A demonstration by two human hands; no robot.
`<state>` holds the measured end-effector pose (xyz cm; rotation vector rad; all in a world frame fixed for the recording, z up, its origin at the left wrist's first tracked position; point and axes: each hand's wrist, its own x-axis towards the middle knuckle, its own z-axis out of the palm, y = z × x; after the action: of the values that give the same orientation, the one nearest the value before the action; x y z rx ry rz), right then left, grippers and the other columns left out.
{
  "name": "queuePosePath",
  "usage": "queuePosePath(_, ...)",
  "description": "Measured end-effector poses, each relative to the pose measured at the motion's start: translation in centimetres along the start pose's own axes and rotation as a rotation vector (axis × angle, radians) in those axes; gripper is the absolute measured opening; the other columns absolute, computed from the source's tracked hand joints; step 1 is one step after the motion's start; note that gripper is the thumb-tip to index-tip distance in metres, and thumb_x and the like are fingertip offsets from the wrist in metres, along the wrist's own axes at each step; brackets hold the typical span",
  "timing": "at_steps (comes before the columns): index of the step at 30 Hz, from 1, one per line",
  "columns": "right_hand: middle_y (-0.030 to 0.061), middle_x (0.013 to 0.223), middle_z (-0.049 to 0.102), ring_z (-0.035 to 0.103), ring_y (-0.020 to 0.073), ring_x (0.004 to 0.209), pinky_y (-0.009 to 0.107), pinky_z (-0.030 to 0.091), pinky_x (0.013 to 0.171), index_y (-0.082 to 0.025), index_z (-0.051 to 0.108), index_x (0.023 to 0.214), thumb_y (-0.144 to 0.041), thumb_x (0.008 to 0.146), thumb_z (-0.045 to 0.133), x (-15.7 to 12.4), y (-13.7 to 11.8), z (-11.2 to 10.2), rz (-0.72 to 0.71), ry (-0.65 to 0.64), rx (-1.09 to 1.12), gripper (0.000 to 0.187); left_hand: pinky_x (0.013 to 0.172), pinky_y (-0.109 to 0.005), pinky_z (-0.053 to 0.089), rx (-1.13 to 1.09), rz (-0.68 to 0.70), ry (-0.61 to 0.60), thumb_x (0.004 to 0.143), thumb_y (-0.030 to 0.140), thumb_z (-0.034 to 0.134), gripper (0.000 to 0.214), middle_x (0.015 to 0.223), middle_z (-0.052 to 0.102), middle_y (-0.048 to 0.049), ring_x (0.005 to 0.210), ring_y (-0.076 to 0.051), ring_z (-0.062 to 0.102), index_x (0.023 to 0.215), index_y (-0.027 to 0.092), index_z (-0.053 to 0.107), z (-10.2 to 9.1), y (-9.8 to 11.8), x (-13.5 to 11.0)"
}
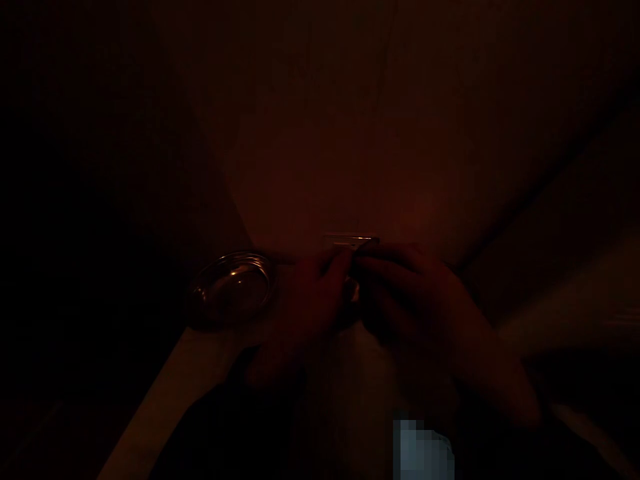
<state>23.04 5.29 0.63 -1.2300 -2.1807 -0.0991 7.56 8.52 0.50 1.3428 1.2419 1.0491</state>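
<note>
The scene is very dark. My left hand (pixel 315 293) and my right hand (pixel 415 287) meet near the middle, fingertips close together. Each has its fingers drawn in as in a pinch. What lies between them, if anything, is too dark to make out. Just beyond the fingertips, a thin straight-edged thing (pixel 353 238) catches the light; its kind is unclear. Below the fingertips, between the hands, a small shiny spot (pixel 354 291) shows. A round shiny bowl (pixel 233 287), glass or metal, stands left of my left hand.
A pale wooden-looking surface (pixel 160 400) runs under the bowl and forearms, its left edge slanting toward the lower left. Behind the hands rises a reddish-lit plain surface (pixel 340 153). A pixelated pale blue patch (pixel 424 453) sits at the bottom.
</note>
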Motion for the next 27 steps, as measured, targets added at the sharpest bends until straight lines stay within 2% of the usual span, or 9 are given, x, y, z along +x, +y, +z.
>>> queuePosePath(7, 0.0105, 0.108, 0.067, 0.064, 0.0265, 0.096, 0.044, 0.052, 0.084, -0.019, 0.064, 0.115, -0.027, 0.092, 0.044, 0.4, 1.9, 0.2, 0.248, 0.029, -0.038, 0.032, 0.052, -0.021, 0.045, 0.010, -0.004, 0.020, 0.079, 0.048, 0.055, 0.034, 0.073, 0.071, -0.0018, 0.065, -0.015, 0.064, 0.083, 0.019, 0.072, 0.2, -0.2, 0.1)
queuePosePath(9, 0.0110, 0.111, 0.066, 0.063, 0.0266, 0.098, 0.043, 0.051, 0.086, -0.018, 0.064, 0.116, -0.026, 0.092, 0.043, 0.4, 1.6, 0.3, 0.226, 0.021, -0.058, 0.032, 0.052, -0.021, 0.045, 0.000, 0.000, 0.030, 0.078, 0.047, 0.056, 0.032, 0.071, 0.070, -0.0015, 0.065, -0.015, 0.064, 0.082, 0.019, 0.072, 0.2, -0.1, 0.1)
queuePosePath(13, 0.0097, 0.123, 0.061, 0.057, 0.0264, 0.108, 0.043, 0.049, 0.091, -0.020, 0.061, 0.121, -0.023, 0.091, 0.045, 0.1, 0.1, 0.5, 0.050, -0.002, -0.051, 0.034, 0.052, -0.021, 0.045, -0.017, -0.032, 0.015, 0.079, 0.046, 0.056, 0.032, 0.066, 0.068, -0.0013, 0.060, -0.014, 0.062, 0.083, 0.018, 0.072, 0.0, -0.1, 0.2)
queuePosePath(15, 0.0094, 0.125, 0.060, 0.057, 0.0264, 0.108, 0.043, 0.049, 0.090, -0.021, 0.060, 0.122, -0.022, 0.090, 0.046, 0.1, -0.1, 0.6, 0.016, -0.008, -0.039, 0.035, 0.052, -0.021, 0.045, -0.019, -0.027, 0.010, 0.079, 0.046, 0.055, 0.033, 0.068, 0.069, -0.0016, 0.062, -0.014, 0.063, 0.084, 0.018, 0.072, -0.1, 0.0, 0.2)
queuePosePath(22, 0.0100, 0.109, 0.066, 0.063, 0.0254, 0.096, 0.042, 0.051, 0.084, -0.020, 0.063, 0.117, -0.025, 0.092, 0.044, 0.5, 2.1, 0.2, 0.242, 0.035, -0.033, 0.032, 0.055, -0.021, 0.047, 0.009, 0.001, 0.052, 0.078, 0.045, 0.056, 0.032, 0.071, 0.070, -0.0015, 0.064, -0.014, 0.063, 0.082, 0.018, 0.072, 0.1, 0.3, -0.1)
queuePosePath(24, 0.0096, 0.112, 0.065, 0.062, 0.0256, 0.100, 0.042, 0.050, 0.087, -0.022, 0.062, 0.119, -0.024, 0.091, 0.044, 0.5, 1.7, 0.2, 0.188, 0.027, -0.021, 0.033, 0.053, -0.021, 0.046, -0.002, -0.003, 0.047, 0.078, 0.048, 0.056, 0.034, 0.069, 0.069, -0.0014, 0.061, -0.014, 0.062, 0.083, 0.018, 0.072, 0.0, 0.3, 0.0)
queuePosePath(27, 0.0093, 0.121, 0.062, 0.058, 0.0268, 0.108, 0.045, 0.049, 0.091, -0.024, 0.061, 0.121, -0.022, 0.090, 0.047, 0.2, 0.2, 0.5, 0.035, 0.022, 0.002, 0.034, 0.053, -0.021, 0.045, 0.009, 0.016, 0.055, 0.079, 0.047, 0.056, 0.034, 0.070, 0.069, -0.0011, 0.061, -0.014, 0.062, 0.085, 0.018, 0.072, -0.3, 0.2, 0.2)
